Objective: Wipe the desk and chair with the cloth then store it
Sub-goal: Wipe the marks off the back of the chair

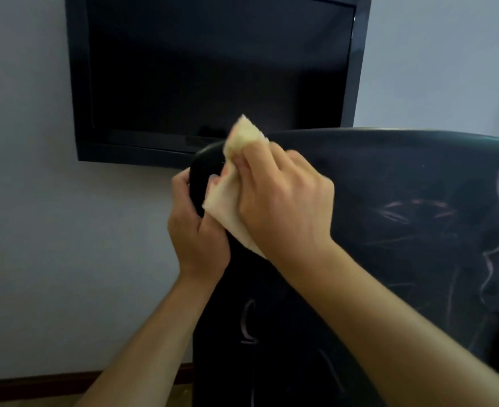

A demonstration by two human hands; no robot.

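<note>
**Chair-back wipe under way**

The right hand (283,201) presses the cloth (230,201) on the chair (389,207) corner, fingers curled round it. Just left, the left hand (198,230) grips the chair edge. Next, likely sweep rightward across the scribbles.

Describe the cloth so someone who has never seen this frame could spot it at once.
Start at the dark screen on the pale wall, then drop to its lower edge, where the black chair back rises. At the chair's upper left corner, the right hand presses the cloth against it while the left hand grips the edge. It is the only pale, cream-coloured, crumpled thing among the dark surfaces.
</note>
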